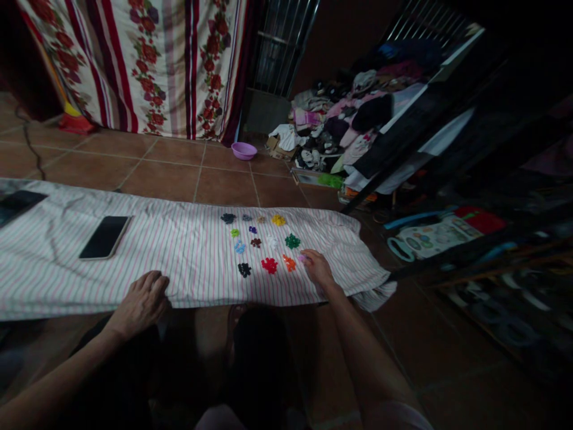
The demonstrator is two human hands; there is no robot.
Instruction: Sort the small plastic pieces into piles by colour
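Observation:
My right hand (319, 269) reaches over the striped cloth, its fingertips drawn together on a few small pink-purple pieces (302, 258). Close by are little heaps of orange pieces (289, 263), red pieces (269, 266) and dark green pieces (292, 240). Further heaps hold white pieces (272, 241), yellow pieces (278, 220), brown pieces (255, 242), light blue pieces (240, 246) and black pieces (244, 270). What kind of pieces they are is too small to tell. My left hand (145, 298) rests with curled fingers on the near cloth edge, apart from the heaps.
A phone (105, 237) lies on the striped cloth (188, 251) left of the heaps, with another dark flat object (20, 204) at the far left. Beyond are a purple basin (244, 150) on the tiled floor, a floral curtain (179, 71) and piled clothes (349, 119).

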